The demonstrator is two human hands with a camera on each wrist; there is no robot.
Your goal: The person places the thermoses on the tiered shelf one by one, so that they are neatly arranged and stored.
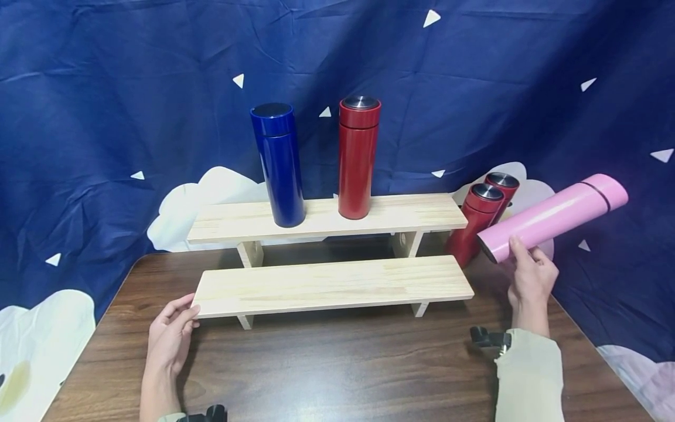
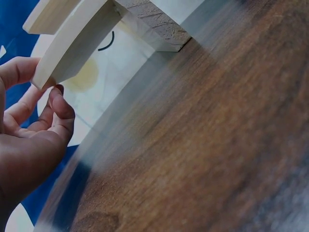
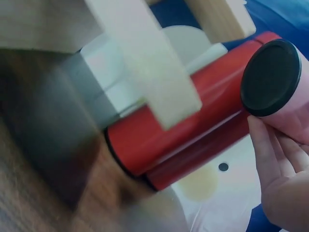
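In my right hand (image 1: 534, 278) a pink thermos (image 1: 554, 217) is held near its dark base, tilted with its capped end up to the right. The right wrist view shows the black base (image 3: 271, 77) above the fingers. My left hand (image 1: 171, 334) pinches the left front corner of the lower wooden shelf (image 1: 332, 287); its fingertips meet the board's end in the left wrist view. On the upper shelf (image 1: 321, 214) stand a blue thermos (image 1: 279, 167) and, right of it, a red thermos (image 1: 358, 158), both upright.
Two more red thermoses (image 1: 477, 220) stand on the dark wooden table (image 1: 337, 369), close to the shelves' right end and left of the pink one. A blue curtain (image 1: 174, 88) with white triangles and cloud shapes hangs behind.
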